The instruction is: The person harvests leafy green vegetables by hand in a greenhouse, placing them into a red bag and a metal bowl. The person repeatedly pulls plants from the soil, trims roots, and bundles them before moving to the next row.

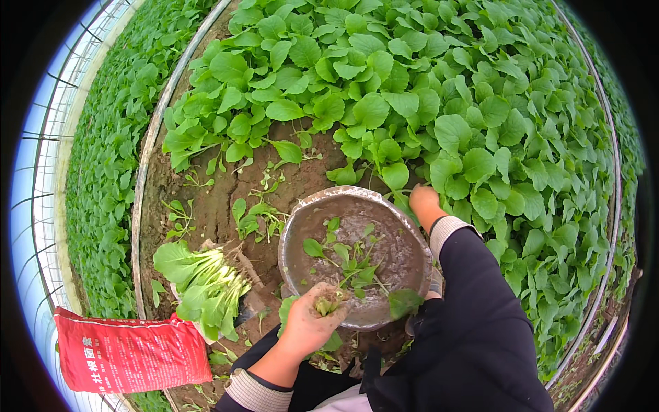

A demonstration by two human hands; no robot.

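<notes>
My left hand (316, 316) is closed around the root ends of a small bunch of leafy green seedlings, over the near rim of a round, mud-stained basin (355, 206). Loose leaves and small plants (355, 265) lie in the basin. My right hand (425, 202) reaches past the basin's right rim to the base of the standing leafy greens (479, 165); its fingertips are partly hidden by leaves, and whether they grip a stem cannot be told. Left of the basin, a pile of pulled greens (206, 288) lies with pale stems and roots together.
A red printed sack (131, 353) lies at the lower left. Small plants (257, 219) are scattered on bare soil (221, 193). A pale border strip (149, 139) separates the bed from another planted bed (108, 180). Dense greens fill the far and right sides.
</notes>
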